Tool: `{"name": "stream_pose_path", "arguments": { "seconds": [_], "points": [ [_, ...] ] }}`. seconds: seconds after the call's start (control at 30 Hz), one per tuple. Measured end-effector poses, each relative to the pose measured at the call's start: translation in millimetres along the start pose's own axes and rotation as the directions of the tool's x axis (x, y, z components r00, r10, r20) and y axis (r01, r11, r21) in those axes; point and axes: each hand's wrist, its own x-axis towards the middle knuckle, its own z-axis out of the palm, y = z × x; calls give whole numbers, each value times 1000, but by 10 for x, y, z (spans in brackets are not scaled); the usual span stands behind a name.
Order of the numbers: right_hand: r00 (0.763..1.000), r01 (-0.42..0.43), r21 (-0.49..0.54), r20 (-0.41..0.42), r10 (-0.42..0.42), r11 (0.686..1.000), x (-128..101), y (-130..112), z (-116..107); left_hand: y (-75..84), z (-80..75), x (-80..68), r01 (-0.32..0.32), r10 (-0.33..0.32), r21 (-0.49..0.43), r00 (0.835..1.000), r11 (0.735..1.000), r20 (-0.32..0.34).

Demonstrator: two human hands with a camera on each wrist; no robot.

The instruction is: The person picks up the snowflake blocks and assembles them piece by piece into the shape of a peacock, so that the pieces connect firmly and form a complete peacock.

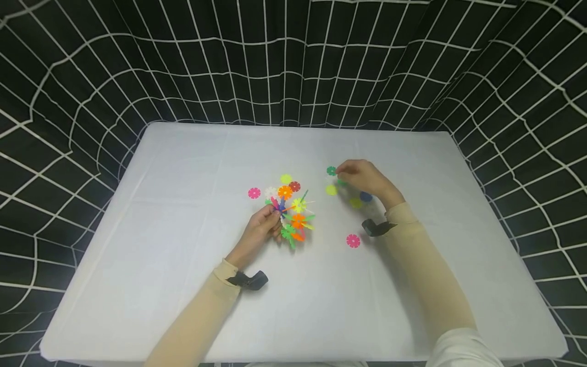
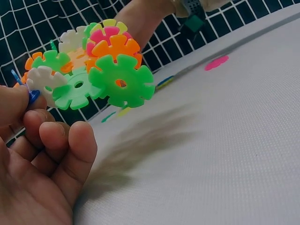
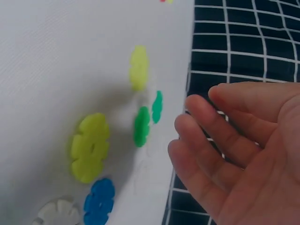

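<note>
My left hand (image 1: 270,218) pinches a cluster of interlocked snowflake discs (image 1: 293,216) by a blue piece and holds it just above the white table (image 1: 183,244). In the left wrist view the cluster (image 2: 101,70) shows green, orange, white and pink discs beyond my left hand (image 2: 33,105). My right hand (image 1: 349,174) hovers with relaxed fingers over loose discs: a green disc (image 1: 331,171) at its fingertips, a yellow-green disc (image 1: 331,190) and a blue disc (image 1: 366,196). The right wrist view shows my right hand (image 3: 201,131) holding nothing, beside a green disc (image 3: 141,126), a yellow-green disc (image 3: 90,146) and the blue disc (image 3: 99,201).
More loose discs lie around the cluster: a pink disc (image 1: 254,192), a yellow-green one (image 1: 286,178), a red one (image 1: 295,186). Another pink disc (image 1: 353,240) lies near my right wrist. A black curtain with white grid lines (image 1: 293,61) surrounds the table.
</note>
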Motion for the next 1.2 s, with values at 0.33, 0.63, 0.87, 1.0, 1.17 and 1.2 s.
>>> {"name": "stream_pose_path", "arguments": {
  "seconds": [0.33,0.63,0.87,1.0,1.17,1.2],
  "points": [
    [990,-120,-289,39,137,950,32,-44,255,-4,-10,0,-16,16,-16,1000,1000,-1],
    [996,-80,-355,7,88,931,2,-148,435,23,4,-14,0,0,-7,1000,1000,-9],
    [997,38,-169,66,-27,985,-67,-233,365,19,11,-12,6,-6,-5,1000,1000,-2],
    [987,160,-35,15,-160,986,-143,-407,294,15,17,-10,13,-13,-10,1000,1000,-9],
    [973,232,58,-10,-232,971,-245,-669,275,6,10,-3,22,-22,-6,1000,1000,-11],
    [970,242,64,-5,-243,968,-261,-707,280,6,10,-4,23,-23,-2,1000,1000,-8]
  ]
}}
